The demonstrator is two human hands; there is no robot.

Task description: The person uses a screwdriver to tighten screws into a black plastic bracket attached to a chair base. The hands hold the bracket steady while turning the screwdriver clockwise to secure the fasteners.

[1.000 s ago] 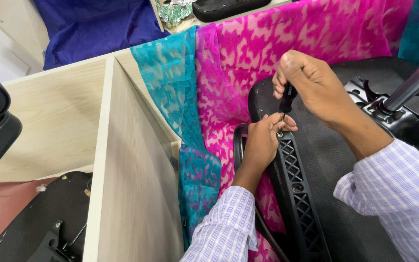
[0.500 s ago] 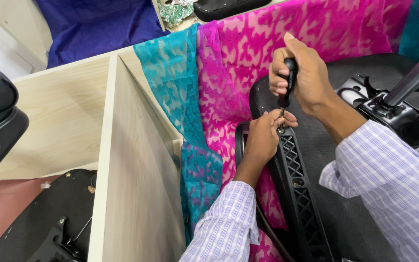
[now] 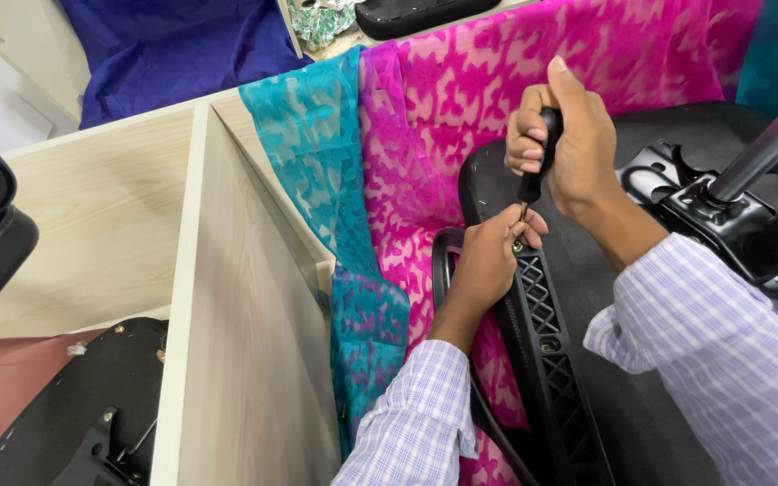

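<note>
Screwdriver [image 3: 538, 162], black-handled and upright, stands with its tip at the top of the black lattice armrest [image 3: 547, 333] lying against the upturned chair seat [image 3: 623, 360]. My right hand [image 3: 569, 135] has its fingers clamped around the handle; my left hand [image 3: 488, 261] pinches fingers together at the tip, over pink and teal cloth [image 3: 389, 180].

Matt black plastic chair armrest w/ lattice-ribbed underside [image 3: 547, 337] lies on the matt black chair seat base [image 3: 623, 360], w/ a shiny brushed-metal gas cylinder [image 3: 763, 148] at 3 o'clock. Black-handled screwdriver w/ thin metal shaft [image 3: 538, 162] looks smooth plastic; sheer patterned pink cloth [image 3: 461, 108] and teal cloth [image 3: 317, 153] at 12 o'clock are thin and lacy. Pale wood-grain laminate divider panel [image 3: 236, 333] at 9 o'clock is smooth, matt; sleeves are lilac checked cotton-like cloth [image 3: 722, 360].
</note>
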